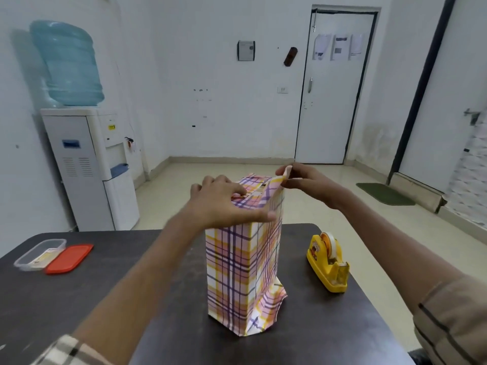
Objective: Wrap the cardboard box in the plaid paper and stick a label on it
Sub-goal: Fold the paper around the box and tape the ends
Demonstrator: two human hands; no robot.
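Note:
A tall box stands upright on the dark table (105, 285), covered in plaid paper (237, 272) of pink, yellow and purple lines. Loose paper flares out at its bottom right. My left hand (224, 204) lies flat on the box's top, pressing folded paper down, thumb against the front edge. My right hand (297, 177) pinches the paper flap at the top right corner between thumb and fingers. A small gap in the top folds shows brown cardboard (261, 190). I cannot make out a label.
A yellow tape dispenser (328, 262) sits right of the box. At the table's left are a clear plastic container (39, 254) and its red lid (69, 258). Behind stand a water dispenser (89, 164) and a white door (334, 96).

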